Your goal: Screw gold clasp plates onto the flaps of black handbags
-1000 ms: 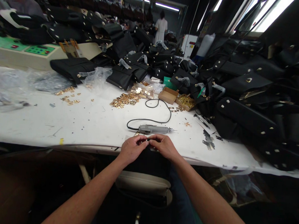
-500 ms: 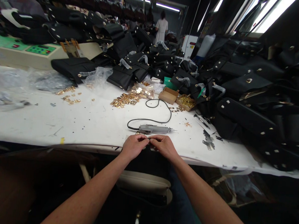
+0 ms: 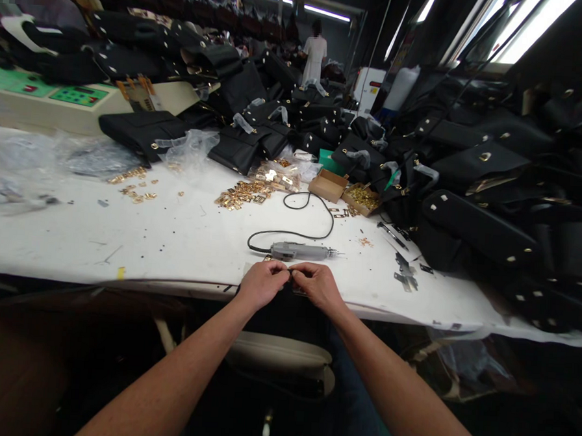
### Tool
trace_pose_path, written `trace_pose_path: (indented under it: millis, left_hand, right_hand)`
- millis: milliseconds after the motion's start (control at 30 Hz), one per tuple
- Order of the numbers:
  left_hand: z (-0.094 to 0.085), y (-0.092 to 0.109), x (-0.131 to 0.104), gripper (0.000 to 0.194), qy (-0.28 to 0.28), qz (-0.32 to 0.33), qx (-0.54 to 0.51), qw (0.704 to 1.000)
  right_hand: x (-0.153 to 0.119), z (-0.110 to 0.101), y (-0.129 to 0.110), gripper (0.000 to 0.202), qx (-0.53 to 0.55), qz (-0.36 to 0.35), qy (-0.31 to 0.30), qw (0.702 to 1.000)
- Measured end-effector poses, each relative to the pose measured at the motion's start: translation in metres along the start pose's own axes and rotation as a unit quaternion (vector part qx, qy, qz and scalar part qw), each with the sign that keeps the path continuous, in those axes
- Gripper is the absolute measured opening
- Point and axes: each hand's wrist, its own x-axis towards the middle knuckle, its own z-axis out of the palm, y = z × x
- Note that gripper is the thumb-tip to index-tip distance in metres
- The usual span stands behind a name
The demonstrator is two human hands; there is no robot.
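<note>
At the table's front edge, my left hand point(image 3: 264, 285) and my right hand point(image 3: 317, 284) meet with thumbs and fingers pinched together. Between and below them hangs a black bag point(image 3: 286, 318) with a beige edge, lying against my lap. Both hands pinch its upper edge; any small part between the fingertips is too small to make out. Just beyond my fingers lies a grey electric screwdriver point(image 3: 301, 251), its bit pointing right. A small gold metal plate point(image 3: 268, 258) sits by my left fingers, partly covered.
Loose gold fittings point(image 3: 246, 195) lie in a pile on the white table point(image 3: 182, 251). Behind are an open cardboard box point(image 3: 328, 185) and a box of small brass parts point(image 3: 363, 199). Black bags point(image 3: 480, 228) are heaped right and back. A person point(image 3: 314, 53) stands far off.
My hands stay almost in place, with only slight finger movement at the pinched edge. The screwdriver and the table's other things have not moved.
</note>
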Motion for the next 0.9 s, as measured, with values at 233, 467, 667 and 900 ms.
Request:
trace_pose_path:
  millis: [233, 467, 667, 900]
  left_hand:
    - [0.0009, -0.0010, -0.0006, 0.019, -0.004, 0.005, 0.003, 1.000]
    - [-0.0009, -0.0028, -0.0010, 0.020, -0.017, 0.007, -0.002, 1.000]
    - [0.0017, -0.0031, 0.0010, 0.018, -0.011, 0.000, 0.001, 1.000]
    - [0.0015, -0.0002, -0.0019, 0.017, -0.010, 0.009, -0.004, 1.000]
  right_hand:
    - [-0.0004, 0.0007, 0.0040, 0.027, 0.012, 0.002, 0.006, 1.000]
    - [0.0001, -0.0001, 0.0047, 0.024, 0.010, -0.004, 0.002, 1.000]
    - [0.0008, 0.0020, 0.0060, 0.024, 0.011, 0.003, 0.015, 1.000]
    - [-0.0011, 0.0049, 0.0017, 0.025, -0.007, 0.008, 0.030, 1.000]
